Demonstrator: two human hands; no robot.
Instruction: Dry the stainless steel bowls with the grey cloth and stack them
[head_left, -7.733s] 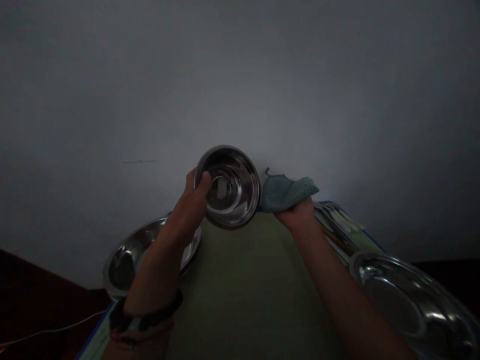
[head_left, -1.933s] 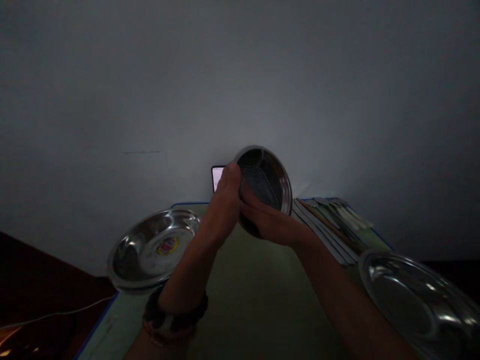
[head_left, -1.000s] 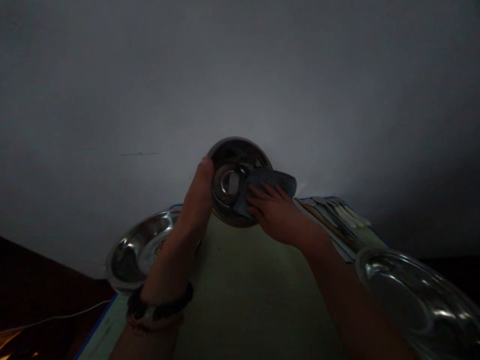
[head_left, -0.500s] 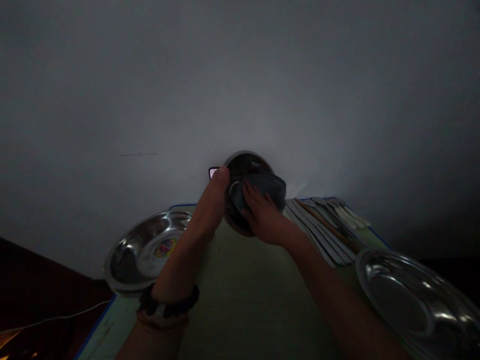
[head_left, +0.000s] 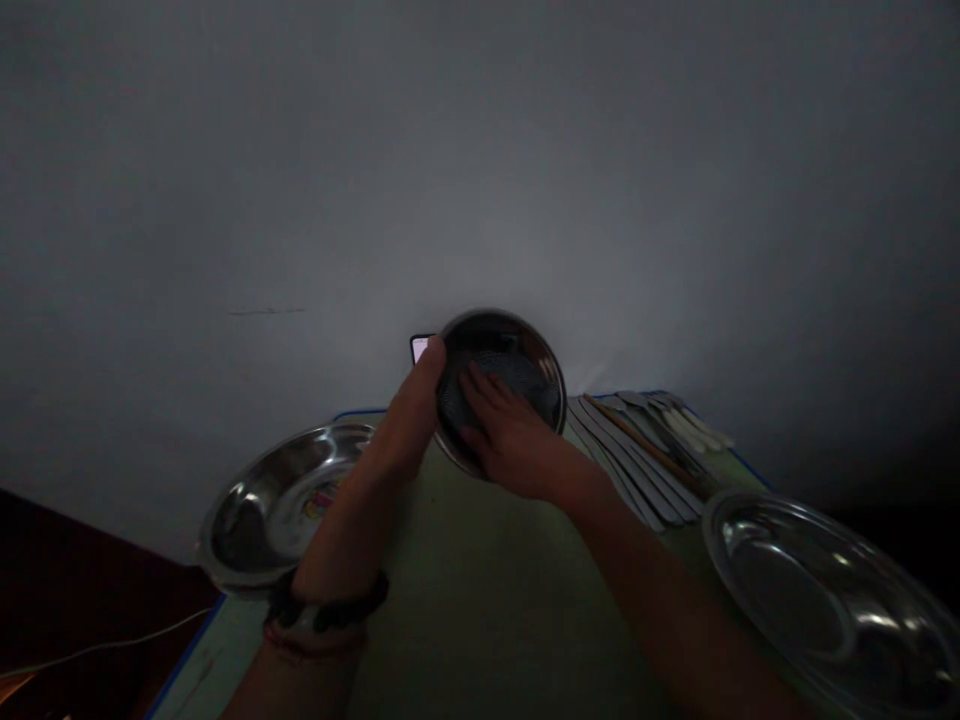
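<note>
A round steel bowl [head_left: 561, 385] is tilted up toward me in front of the wall. My left hand [head_left: 411, 415] grips its left rim, thumb on top and the other fingers hidden behind. Inside the bowl, my right hand [head_left: 514, 435] holds a dark grey, mesh-textured cloth [head_left: 517, 372] pressed against the inner surface, fingers extended over it. The cloth's edges blend into the dark bowl. A dark beaded bracelet [head_left: 330, 612] circles my left wrist.
A steel basin [head_left: 240, 520] with a coloured sticker stands left; another steel basin [head_left: 795, 600] is at right. Long pale flat strips [head_left: 622, 470], a thin wooden stick [head_left: 637, 437] and several utensils [head_left: 686, 425] lie back right on the green table [head_left: 487, 600]. A phone [head_left: 418, 347] stands behind the bowl.
My right hand has moved the cloth left and deeper into the bowl, off the right rim. The bowl now faces me more openly. The view has shifted slightly.
</note>
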